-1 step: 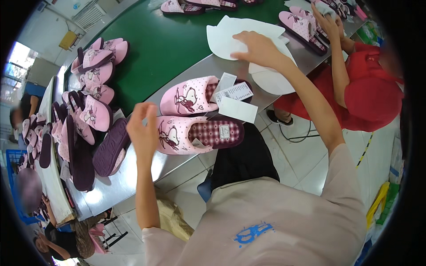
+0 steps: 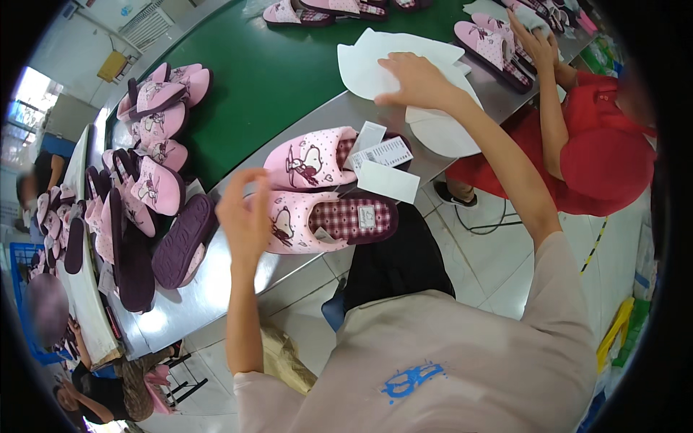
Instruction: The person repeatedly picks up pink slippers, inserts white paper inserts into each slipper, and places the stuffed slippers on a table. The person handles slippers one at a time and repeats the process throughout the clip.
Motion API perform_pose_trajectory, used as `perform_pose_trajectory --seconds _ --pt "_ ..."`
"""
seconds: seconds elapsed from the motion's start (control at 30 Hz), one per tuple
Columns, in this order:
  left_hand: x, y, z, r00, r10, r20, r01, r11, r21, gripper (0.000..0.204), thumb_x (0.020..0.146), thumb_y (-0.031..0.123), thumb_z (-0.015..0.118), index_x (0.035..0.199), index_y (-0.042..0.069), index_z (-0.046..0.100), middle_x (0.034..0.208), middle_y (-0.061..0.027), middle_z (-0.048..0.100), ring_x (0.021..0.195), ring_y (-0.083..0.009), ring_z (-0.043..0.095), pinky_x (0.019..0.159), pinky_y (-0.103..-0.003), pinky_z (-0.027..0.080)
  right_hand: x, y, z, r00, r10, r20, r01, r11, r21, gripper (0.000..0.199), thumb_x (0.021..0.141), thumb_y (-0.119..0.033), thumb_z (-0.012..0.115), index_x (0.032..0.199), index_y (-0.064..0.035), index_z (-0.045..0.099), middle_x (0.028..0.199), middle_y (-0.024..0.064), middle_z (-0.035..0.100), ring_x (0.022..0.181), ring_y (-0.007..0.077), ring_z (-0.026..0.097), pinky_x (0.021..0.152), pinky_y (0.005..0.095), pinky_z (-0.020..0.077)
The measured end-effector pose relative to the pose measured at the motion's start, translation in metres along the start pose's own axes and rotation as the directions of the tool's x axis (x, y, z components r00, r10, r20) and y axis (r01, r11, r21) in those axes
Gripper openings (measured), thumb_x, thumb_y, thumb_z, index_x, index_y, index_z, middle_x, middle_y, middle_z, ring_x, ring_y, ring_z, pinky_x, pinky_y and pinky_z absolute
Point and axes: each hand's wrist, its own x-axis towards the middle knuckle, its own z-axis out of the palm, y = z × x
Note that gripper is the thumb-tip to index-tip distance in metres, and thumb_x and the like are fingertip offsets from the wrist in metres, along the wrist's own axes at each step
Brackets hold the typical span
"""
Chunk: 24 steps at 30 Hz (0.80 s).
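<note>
A pair of pink slippers with a printed dog, the far one and the near one, lies side by side on the metal table edge, toes to the left. White and printed tags lie across their heel ends. My left hand is at the near slipper's toe and covers part of it; its fingers look apart, and contact is unclear. Over a stack of white shaped sheets, my right hand rests with thumb and fingers spread. More white curved pieces lie below that wrist.
Several pink slippers are piled on the left, one sole-up. A green belt runs beyond the metal edge. At right, a person in red works near another slipper pair. More slippers lie at the far side.
My left hand has shifted slightly to the right, over the near slipper's toe. My right hand stays over the white sheets, almost unmoved.
</note>
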Motion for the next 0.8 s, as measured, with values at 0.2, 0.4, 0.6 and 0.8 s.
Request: perform_pose_trajectory --seconds 0.2,0.4,0.6,0.8 --pt "-0.023 0.007 0.018 0.934 0.29 0.21 -0.323 0.936 0.142 0.021 0.087 0.024 0.068 0.094 0.005 0.075 0.091 -0.0106 0.072 0.085 -0.0312 0.065 0.08 -0.042 0.047 0.053 -0.026 -0.014 0.788 0.187 0.586 -0.221 0.975 -0.014 0.063 0.096 -0.057 0.068 0.144 -0.017 0.067 0.129 0.0243 0.071 0.108 0.0429 0.071 0.096 0.0499 0.0546" --pt "-0.005 0.0 0.018 0.884 0.369 0.288 -0.387 0.922 0.005 0.026 0.088 0.028 0.064 0.089 0.005 0.074 0.084 -0.0103 0.071 0.08 -0.0318 0.064 0.075 -0.042 0.046 0.037 0.0 -0.027 0.965 0.23 0.127 -0.262 0.868 0.423 0.047 0.106 -0.05 0.057 0.127 -0.0132 0.076 0.107 0.0105 0.077 0.098 0.0316 0.071 0.086 0.0407 0.0547" --pt "0.0 -0.004 0.006 0.861 0.355 0.364 -0.355 0.932 -0.07 0.026 0.09 0.024 0.062 0.095 0.002 0.075 0.091 -0.0127 0.074 0.084 -0.0321 0.067 0.081 -0.041 0.05 0.004 -0.084 -0.115 0.953 0.289 -0.091 -0.132 0.666 0.734 0.031 0.103 -0.032 0.071 0.113 -0.0024 0.075 0.099 0.0074 0.076 0.085 0.0171 0.069 0.079 0.0302 0.0541" --pt "0.003 0.025 -0.004 0.987 0.037 0.157 0.066 0.796 -0.601 0.043 0.097 0.037 0.07 0.12 0.0 0.072 0.111 -0.0116 0.075 0.097 -0.0201 0.07 0.085 -0.035 0.054 -0.013 -0.119 -0.166 0.936 0.199 0.289 -0.332 0.237 0.913 0.031 0.094 -0.03 0.084 0.098 -0.0007 0.074 0.085 0.0007 0.07 0.077 0.0058 0.061 0.069 0.0246 0.0494"
